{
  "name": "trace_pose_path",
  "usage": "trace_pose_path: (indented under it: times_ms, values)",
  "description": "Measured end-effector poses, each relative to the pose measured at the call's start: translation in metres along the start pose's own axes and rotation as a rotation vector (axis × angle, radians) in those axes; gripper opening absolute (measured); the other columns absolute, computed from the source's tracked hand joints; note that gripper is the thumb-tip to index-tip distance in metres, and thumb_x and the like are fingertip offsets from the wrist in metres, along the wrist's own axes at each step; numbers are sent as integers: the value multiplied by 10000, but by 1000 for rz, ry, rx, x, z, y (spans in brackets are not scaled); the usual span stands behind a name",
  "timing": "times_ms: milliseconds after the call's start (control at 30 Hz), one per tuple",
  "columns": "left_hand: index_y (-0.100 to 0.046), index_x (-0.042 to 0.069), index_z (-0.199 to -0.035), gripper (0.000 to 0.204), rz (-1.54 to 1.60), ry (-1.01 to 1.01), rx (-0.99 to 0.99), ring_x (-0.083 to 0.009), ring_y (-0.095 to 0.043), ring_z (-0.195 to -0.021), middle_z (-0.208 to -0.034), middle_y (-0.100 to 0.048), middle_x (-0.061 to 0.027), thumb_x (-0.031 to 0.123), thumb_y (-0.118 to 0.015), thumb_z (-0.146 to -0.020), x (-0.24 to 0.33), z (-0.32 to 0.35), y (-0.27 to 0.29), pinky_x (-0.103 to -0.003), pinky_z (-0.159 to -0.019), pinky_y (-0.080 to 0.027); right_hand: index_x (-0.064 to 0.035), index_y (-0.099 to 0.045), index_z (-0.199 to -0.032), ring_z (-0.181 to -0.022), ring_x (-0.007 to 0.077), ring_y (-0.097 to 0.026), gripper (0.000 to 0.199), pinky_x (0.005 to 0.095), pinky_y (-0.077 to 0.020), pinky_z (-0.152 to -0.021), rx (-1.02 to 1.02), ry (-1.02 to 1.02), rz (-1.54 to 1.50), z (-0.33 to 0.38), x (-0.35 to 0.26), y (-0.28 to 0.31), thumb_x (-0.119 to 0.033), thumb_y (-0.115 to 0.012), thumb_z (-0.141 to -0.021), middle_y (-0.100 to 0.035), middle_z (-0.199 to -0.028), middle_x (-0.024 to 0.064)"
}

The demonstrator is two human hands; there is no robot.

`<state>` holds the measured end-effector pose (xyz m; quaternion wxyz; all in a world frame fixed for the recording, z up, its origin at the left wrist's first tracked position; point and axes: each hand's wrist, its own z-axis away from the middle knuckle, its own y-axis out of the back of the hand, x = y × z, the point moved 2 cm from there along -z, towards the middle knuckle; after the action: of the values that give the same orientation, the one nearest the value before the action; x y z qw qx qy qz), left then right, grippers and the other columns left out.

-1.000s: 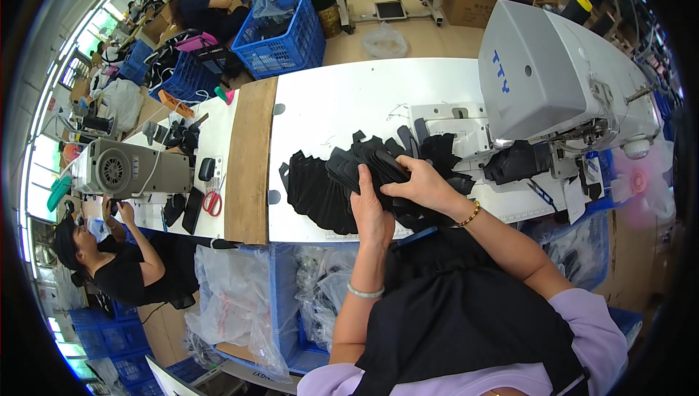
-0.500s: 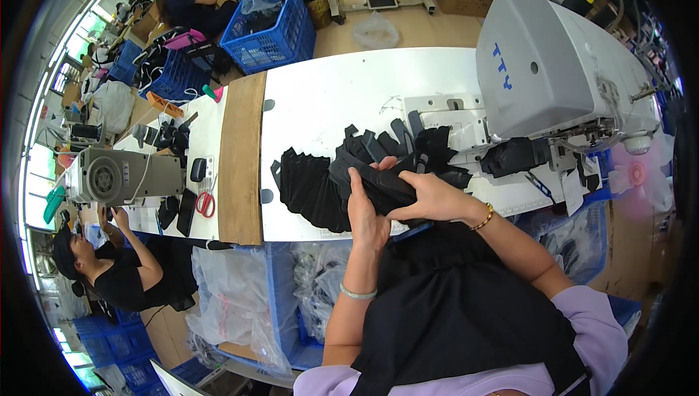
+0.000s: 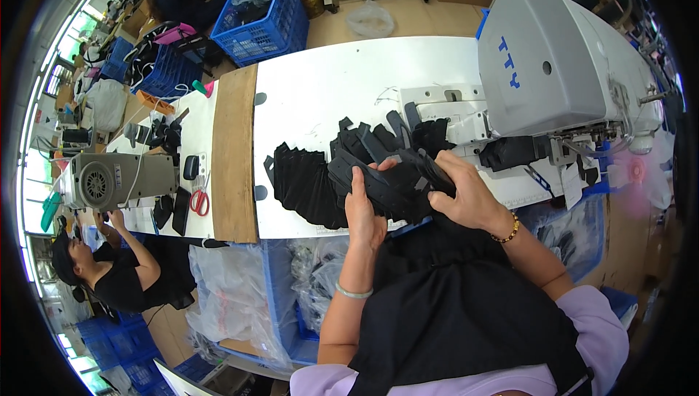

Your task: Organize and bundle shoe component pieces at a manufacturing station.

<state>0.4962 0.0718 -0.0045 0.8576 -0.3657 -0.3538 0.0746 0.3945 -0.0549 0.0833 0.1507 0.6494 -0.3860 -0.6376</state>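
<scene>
A bundle of flat black fabric pieces lies across my left hand, with the thumb over its left side and fingertips showing at the top. At the bundle's right end, my right hand is closed on a dark piece, thumb below and fingers above. The exact shape of that piece is partly hidden. Left of my hands, a fanned row of black fabric pieces rests on the white table. More loose black pieces lie just beyond the bundle.
A grey sewing machine stands at the right, black pieces beside its base. Small thread snips lie near the front edge. Left of a wooden board are red-handled scissors and a co-worker at another machine.
My right hand has moved right, drawing the right end of the dark pieces apart from the bundle. My left hand keeps its hold. The whole view has shifted slightly.
</scene>
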Motion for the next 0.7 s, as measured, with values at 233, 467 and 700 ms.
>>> trace_pose_path:
  times_ms: [233, 467, 700]
  values:
    - [-535, -24, -1054, 430, -92, -68, -66, -210, -573, -1015, -1123, -583, -131, 374, -404, -957, 2, 14, -27, -331, -878, -467, 50, -462, -1026, -879, 308, -571, 555, 359, -449, -792, -50, -63, -204, 4, 13, -51, -279, -754, -688, -547, -929, 193]
    - [-439, 11, -1159, 565, -28, -103, -182, -228, -508, -1100, -1162, -551, -159, 503, -256, -952, 0, 12, -24, -342, -964, -391, 32, -488, -1040, -849, 270, -610, 516, 332, -466, -768, -307, -268, -403, -3, 14, -47, -261, -752, -707, -607, -916, 171]
    - [-434, 18, -1230, 598, -96, -23, -211, -222, -488, -1121, -1209, -521, -137, 511, -239, -953, -16, 10, -16, -354, -982, -358, 43, -444, -1170, -988, 215, -595, 545, 306, -451, -854, -66, -133, -638, -3, 24, -60, -270, -689, -796, -602, -1057, 167]
